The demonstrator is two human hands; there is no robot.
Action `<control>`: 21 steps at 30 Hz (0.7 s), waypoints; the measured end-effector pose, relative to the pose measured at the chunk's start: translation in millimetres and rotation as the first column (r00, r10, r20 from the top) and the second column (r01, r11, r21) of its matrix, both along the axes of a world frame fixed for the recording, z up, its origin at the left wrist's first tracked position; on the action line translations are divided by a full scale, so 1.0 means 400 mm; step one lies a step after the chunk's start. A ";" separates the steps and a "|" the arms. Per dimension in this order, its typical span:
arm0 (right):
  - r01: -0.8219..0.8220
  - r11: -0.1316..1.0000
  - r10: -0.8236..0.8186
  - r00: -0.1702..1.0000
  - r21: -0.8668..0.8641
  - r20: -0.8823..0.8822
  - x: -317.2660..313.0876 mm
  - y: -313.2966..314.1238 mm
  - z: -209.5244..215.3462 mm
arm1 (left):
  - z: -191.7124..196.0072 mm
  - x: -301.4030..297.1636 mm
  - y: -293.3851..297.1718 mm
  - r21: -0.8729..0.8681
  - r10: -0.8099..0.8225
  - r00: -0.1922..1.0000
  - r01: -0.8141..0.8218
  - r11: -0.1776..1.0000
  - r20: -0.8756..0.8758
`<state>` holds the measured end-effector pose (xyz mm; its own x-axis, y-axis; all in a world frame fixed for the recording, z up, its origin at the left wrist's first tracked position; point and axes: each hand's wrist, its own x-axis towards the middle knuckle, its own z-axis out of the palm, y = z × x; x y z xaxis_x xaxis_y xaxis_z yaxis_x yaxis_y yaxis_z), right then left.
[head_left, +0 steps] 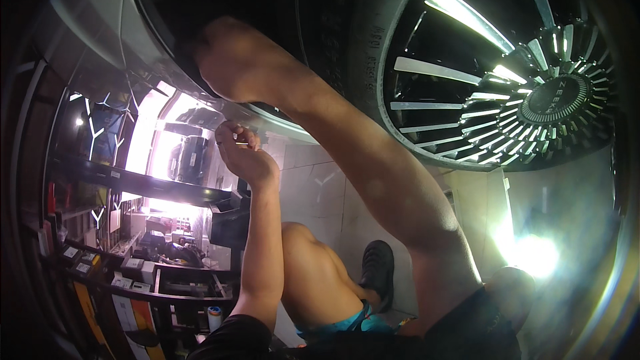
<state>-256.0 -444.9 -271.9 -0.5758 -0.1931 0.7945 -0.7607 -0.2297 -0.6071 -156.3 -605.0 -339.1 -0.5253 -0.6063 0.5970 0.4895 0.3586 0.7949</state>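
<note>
At eleven o'clock the bare right hand [230, 60] bends at the wrist, its forearm slanting up from four o'clock past the black rubber tyre [363, 47] and the black-and-silver spoked wheel [497, 80] at two; its fingers vanish into darkness beside the glossy grey curved car panel [93, 20], so I can't tell its grip. At nine the left hand [248, 157] rises upright, fingers loosely curled, whatever they may pinch unclear to me.
</note>
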 end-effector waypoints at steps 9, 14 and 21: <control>0.239 0.971 -0.237 0.949 -0.018 -0.209 0.027 0.039 0.005 | 0.004 0.014 0.000 -0.151 0.075 0.995 -0.066 0.986 0.059; 0.308 0.942 -0.330 0.924 -0.135 -0.192 0.035 0.028 -0.005 | 0.010 0.021 0.004 -0.225 0.074 0.992 -0.050 0.973 0.098; 0.109 0.954 -0.168 0.966 -0.279 -0.197 0.010 -0.001 -0.021 | 0.000 0.014 -0.001 -0.220 0.105 0.990 -0.083 0.972 0.090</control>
